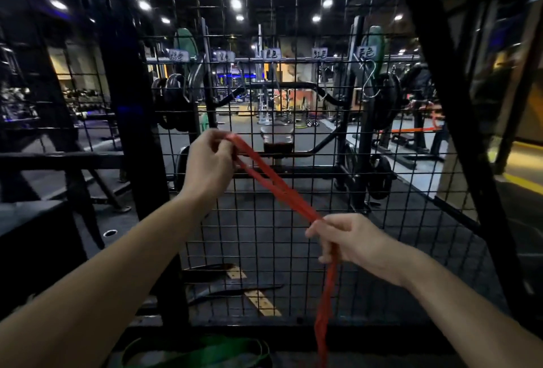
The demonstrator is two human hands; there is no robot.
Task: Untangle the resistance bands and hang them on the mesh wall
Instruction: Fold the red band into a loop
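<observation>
A red resistance band [273,182] stretches as a double strand between my two hands in front of the black mesh wall [311,244]. My left hand [207,166] pinches the band's upper end at centre left. My right hand [349,242], lower and to the right, grips the band, and the rest of it hangs down to the bottom edge. A green band [205,351] lies coiled on the floor below. Metal hooks [370,81] hang on the mesh near a row of small white labels [271,54].
A thick black post [138,132] stands at the left of the mesh and a slanted black beam [458,120] at the right. Dark bands [223,285] lie on the floor behind the mesh. Beyond it are a bench, racks and weight plates.
</observation>
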